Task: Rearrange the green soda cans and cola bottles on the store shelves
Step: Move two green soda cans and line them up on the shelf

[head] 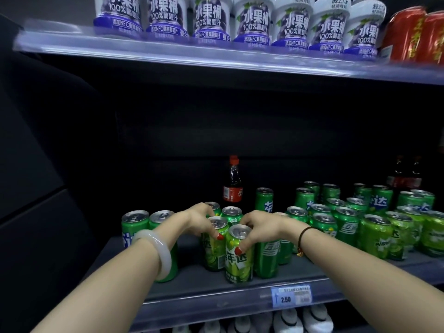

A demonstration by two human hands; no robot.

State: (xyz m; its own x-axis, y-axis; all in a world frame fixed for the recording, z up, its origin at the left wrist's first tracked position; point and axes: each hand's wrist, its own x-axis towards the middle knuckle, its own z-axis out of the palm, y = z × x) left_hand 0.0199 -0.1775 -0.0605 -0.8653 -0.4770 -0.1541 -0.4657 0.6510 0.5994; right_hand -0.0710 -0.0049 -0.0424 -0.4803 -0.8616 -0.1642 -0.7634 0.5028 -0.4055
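Observation:
Several green soda cans stand on the middle shelf [216, 294]. My left hand [200, 218] grips the top of one light-green can [215, 248]. My right hand [258, 227] grips the neighbouring front can [239, 258], thumb on its side. Both cans stand upright on the shelf, touching each other. A darker green can [266, 255] stands just right of them. One cola bottle [232, 183] with a red cap stands alone behind the cans. Two more cola bottles [406, 176] stand at the back right, behind a large group of green cans [374, 234].
Two green cans [135, 224] stand at the left, partly behind my left wrist. The upper shelf carries grape juice cups [249, 22] and red cans [413, 34]. A price tag [290, 296] sits on the shelf's front rail. White bottles [288, 320] fill the shelf below.

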